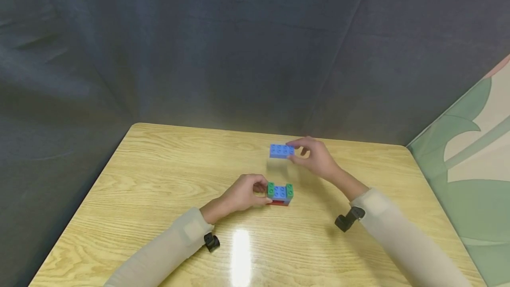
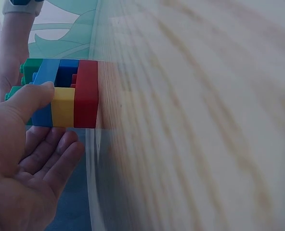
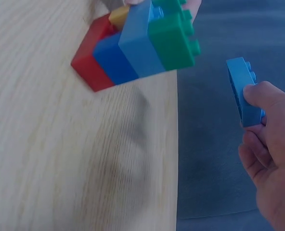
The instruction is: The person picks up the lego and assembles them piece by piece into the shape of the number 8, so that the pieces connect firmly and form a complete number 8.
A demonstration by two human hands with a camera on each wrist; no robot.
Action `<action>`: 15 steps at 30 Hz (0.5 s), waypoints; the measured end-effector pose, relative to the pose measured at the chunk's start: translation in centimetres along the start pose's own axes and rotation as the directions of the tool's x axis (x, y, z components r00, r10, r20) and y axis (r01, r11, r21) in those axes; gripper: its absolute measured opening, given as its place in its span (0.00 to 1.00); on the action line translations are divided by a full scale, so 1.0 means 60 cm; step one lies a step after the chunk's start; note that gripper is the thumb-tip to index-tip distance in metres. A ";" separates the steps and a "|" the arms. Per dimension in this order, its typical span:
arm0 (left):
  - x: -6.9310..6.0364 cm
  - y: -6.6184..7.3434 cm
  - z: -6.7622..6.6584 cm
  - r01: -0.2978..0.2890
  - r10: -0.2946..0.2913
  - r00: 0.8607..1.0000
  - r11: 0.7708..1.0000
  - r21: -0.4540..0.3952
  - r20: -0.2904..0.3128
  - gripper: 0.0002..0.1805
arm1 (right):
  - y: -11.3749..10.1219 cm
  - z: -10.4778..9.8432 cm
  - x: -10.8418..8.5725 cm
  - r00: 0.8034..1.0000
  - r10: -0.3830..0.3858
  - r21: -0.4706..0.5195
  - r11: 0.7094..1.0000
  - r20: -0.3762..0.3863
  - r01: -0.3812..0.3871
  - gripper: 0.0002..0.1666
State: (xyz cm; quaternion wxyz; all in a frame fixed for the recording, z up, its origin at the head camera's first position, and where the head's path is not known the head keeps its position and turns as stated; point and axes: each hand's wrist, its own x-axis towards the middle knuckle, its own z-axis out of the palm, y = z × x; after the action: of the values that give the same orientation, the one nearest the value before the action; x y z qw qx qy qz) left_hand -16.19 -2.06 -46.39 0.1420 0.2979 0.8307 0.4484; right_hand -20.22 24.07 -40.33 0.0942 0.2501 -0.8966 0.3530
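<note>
A small stack of toy building bricks (image 1: pixel 280 193) stands on the table, red at the bottom, yellow and dark blue above, then a light blue brick and two green bricks on top. My left hand (image 1: pixel 244 192) grips the stack's left side; in the left wrist view its thumb (image 2: pixel 32 98) lies against the light blue and yellow bricks. Behind and above the stack, my right hand (image 1: pixel 314 157) pinches a long blue brick (image 1: pixel 279 151) by its right end, studs up. In the right wrist view that blue brick (image 3: pixel 242 89) is apart from the stack (image 3: pixel 133 48).
The light wooden table (image 1: pixel 167 167) ends at a dark curtain (image 1: pixel 239 56) behind and on the left. A panel with green leaf shapes (image 1: pixel 474 180) borders the right side. Each sleeve carries a small black wrist camera (image 1: pixel 349 218).
</note>
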 end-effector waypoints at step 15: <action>-0.002 -0.002 -0.001 -0.002 0.002 1.000 1.000 -0.018 -0.005 0.12 | -0.038 -0.010 -0.046 0.999 -0.016 0.017 1.000 0.028 0.016 0.20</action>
State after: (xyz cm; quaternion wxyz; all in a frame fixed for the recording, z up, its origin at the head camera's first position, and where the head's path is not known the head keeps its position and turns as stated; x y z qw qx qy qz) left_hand -16.14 -2.24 -46.43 0.1423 0.2964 0.8267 0.4566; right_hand -16.67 24.09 -39.51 0.0824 0.2628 -0.8929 0.3561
